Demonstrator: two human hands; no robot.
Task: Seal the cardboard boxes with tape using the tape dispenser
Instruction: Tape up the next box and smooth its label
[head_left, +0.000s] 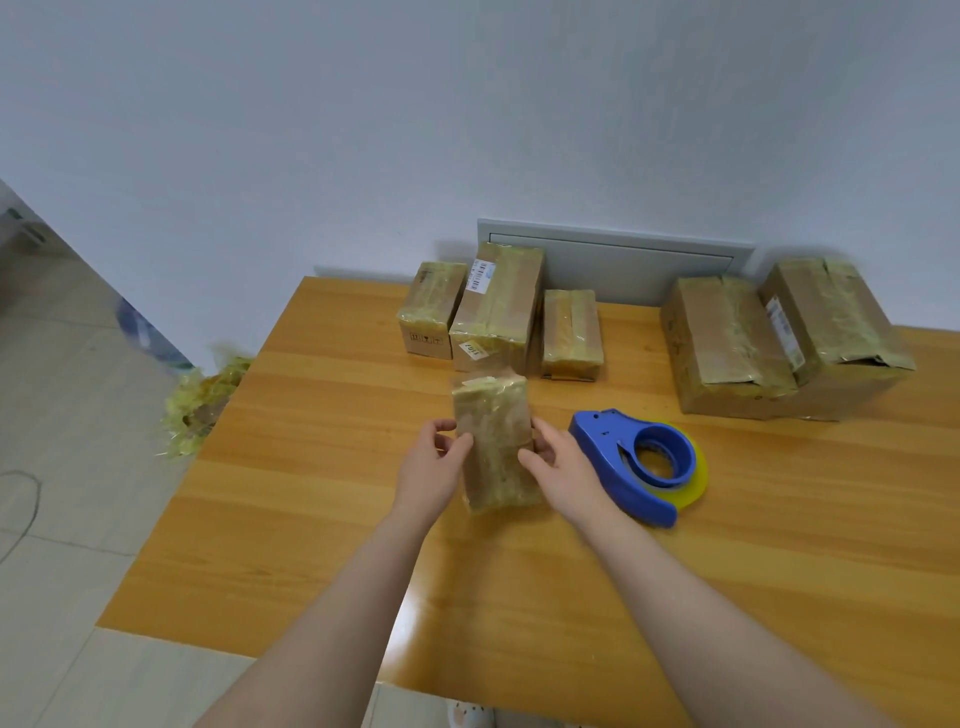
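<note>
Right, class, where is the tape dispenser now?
In the head view, the blue tape dispenser lies on the table, just right of the right hand, which holds a small box.

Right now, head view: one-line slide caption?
Left hand and right hand hold a small taped box; tape dispenser lies beside it.

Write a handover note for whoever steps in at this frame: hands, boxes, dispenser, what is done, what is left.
Left hand grips the small box on its left side, right hand on its right.
Tape dispenser lies on the table right of the right hand, unheld.
Three boxes stand at back centre, two larger boxes at back right.
Done: every box in view carries yellowish tape.
Left: open seams cannot be told; check the held box, then set it aside.
</note>
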